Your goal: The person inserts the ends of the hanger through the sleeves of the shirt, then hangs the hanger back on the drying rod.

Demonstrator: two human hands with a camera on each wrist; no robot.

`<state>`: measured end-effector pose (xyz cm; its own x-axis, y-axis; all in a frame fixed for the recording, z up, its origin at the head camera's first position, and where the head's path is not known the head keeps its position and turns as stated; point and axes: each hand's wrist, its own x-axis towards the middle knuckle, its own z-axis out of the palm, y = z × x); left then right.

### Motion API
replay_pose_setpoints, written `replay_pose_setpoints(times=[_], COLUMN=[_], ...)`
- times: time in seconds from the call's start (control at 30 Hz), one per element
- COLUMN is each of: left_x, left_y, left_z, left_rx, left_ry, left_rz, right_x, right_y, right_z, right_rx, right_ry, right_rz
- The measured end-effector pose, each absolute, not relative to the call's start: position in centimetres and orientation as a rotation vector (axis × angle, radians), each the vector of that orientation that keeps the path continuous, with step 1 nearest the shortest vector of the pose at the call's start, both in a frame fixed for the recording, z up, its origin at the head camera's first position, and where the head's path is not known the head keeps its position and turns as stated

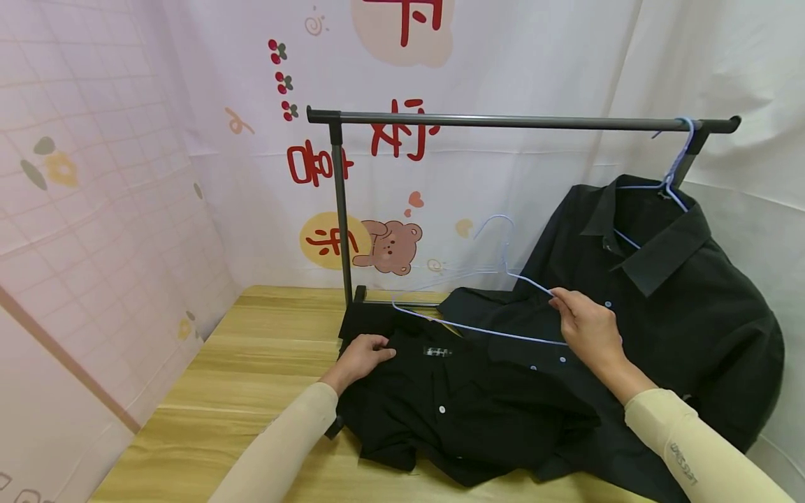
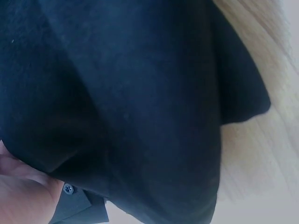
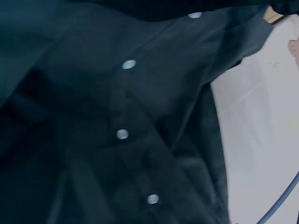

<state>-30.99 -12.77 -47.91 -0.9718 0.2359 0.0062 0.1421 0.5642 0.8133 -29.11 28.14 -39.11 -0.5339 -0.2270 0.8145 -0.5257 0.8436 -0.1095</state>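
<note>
Hanger [image 1: 478, 329] in R grip [image 1: 588, 332].

The head view is bright, the 2 wrist views soft and bluish.

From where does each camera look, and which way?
Head: on the head, facing forward and down at the clothes rack, tabletop shirt and hanging shirt; left hand, right hand, sleeves show.
Left wrist: on that wrist, facing the tabletop shirt; part of the left hand shows, lower left.
Right wrist: on that wrist, facing the hanging shirt's buttons; no hand shows clearly.
Shared by head and right wrist: hanging shirt.
</note>
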Motion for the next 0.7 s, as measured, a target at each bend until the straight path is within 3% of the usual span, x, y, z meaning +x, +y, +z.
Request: replay_pose_setpoints(times=[0.4,0.7], left_x=[-31.0,-31.3], left_y=[-12.6,-12.4], left_z=[-47.7,-47.2], left_rx=[0.374,0.388], left_ry=[2.681,2.6], left_rz=[1.415,1.515], right_x=[-28.3,-28.9], right_y=[31.8,29.6], right_z=[-41.1,-42.5], right_rx=[0.68,0.696], right_ry=[-2.204,-2.286], right_rz=[0.357,0.495])
